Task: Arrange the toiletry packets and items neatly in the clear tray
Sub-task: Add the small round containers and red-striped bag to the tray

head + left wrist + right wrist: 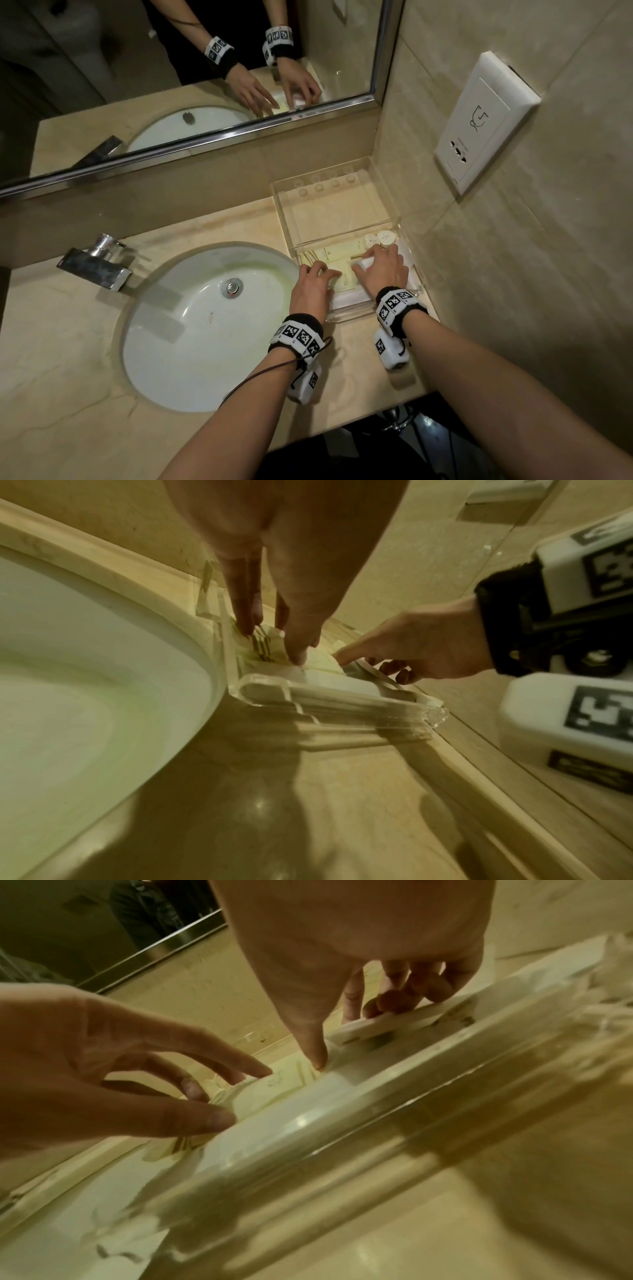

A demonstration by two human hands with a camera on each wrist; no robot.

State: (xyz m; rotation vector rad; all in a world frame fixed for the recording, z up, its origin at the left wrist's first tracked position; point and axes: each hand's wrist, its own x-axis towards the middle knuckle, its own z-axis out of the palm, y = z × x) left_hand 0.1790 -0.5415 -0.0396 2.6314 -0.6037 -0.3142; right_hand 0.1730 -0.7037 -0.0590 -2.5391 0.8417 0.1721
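The clear tray sits in the counter's right corner; its near wall fills the right wrist view. Pale yellow packets lie flat at its near end, beside two small round white containers. My left hand has its spread fingertips resting on a striped yellow packet by the tray's left wall. My right hand pinches a flat white packet between thumb and fingers, just right of the left hand. What lies under the palms is hidden.
A white oval sink lies directly left of the tray, with a chrome faucet behind it. A mirror runs along the back wall. A white wall socket is on the right wall. The tray's far half is bare.
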